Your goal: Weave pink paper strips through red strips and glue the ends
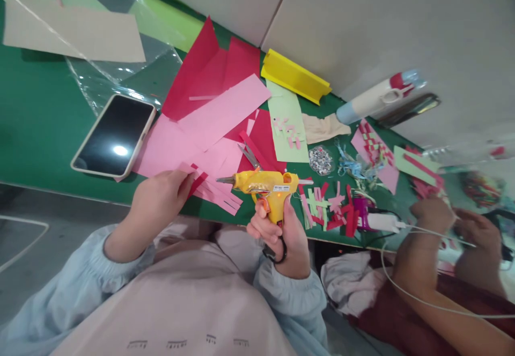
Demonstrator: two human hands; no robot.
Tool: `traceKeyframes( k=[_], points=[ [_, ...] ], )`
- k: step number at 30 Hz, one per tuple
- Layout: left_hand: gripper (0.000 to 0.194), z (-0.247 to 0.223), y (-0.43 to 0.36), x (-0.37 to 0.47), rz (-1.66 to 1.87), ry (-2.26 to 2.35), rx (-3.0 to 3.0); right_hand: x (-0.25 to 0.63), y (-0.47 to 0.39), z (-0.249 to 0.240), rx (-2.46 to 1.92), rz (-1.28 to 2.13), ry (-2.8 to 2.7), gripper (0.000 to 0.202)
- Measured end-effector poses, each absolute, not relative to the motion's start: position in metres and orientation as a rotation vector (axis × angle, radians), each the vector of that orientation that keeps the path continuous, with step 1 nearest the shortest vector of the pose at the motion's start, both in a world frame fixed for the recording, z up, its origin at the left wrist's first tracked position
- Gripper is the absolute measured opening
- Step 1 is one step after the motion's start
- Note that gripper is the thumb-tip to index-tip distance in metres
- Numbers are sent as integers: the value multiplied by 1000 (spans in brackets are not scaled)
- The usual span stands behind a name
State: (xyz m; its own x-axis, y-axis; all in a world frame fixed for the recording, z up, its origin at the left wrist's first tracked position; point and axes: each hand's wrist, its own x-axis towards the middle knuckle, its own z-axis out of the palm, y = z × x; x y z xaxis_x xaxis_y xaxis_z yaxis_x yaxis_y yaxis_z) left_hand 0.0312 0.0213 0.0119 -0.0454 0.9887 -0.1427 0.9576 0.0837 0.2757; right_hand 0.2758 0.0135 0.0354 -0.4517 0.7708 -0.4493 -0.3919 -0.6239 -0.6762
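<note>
In my right hand (280, 232) is a yellow hot glue gun (261, 182), its fingers wrapped round the handle. The metal nozzle points left, and a glue stick (306, 182) pokes out of the back. My left hand (163, 197) is closed in a pinch at the table's front edge, on a small piece of red and pink paper strips (198, 176). The nozzle is a short way to the right of that piece, apart from it. Pink paper sheets (164, 144) lie under and behind the left hand. Behind the gun, scissors (250, 156) rest partly hidden among red paper.
Left of the paper lies a phone (115, 135). Paper strips (317, 205), a tub of googly eyes (321, 160) and a green card (287, 125) sit to the right. A yellow folded piece (295, 75) leans by the wall. A co-worker's hands (432, 213) work at far right, near white cables.
</note>
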Motion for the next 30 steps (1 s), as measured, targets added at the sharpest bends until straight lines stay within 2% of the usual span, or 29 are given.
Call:
traceKeyframes(
  k=[21, 27, 30],
  points=[
    [52, 13, 21, 31, 165, 2077, 1901, 276, 12, 29, -946, 2154, -616, 57],
    [51, 9, 23, 28, 199, 2070, 1904, 280, 8, 30, -1343, 1741, -1142, 51],
    [52, 7, 23, 26, 216, 2065, 1913, 278, 4, 36, -1484, 1647, -1459, 50]
  ],
)
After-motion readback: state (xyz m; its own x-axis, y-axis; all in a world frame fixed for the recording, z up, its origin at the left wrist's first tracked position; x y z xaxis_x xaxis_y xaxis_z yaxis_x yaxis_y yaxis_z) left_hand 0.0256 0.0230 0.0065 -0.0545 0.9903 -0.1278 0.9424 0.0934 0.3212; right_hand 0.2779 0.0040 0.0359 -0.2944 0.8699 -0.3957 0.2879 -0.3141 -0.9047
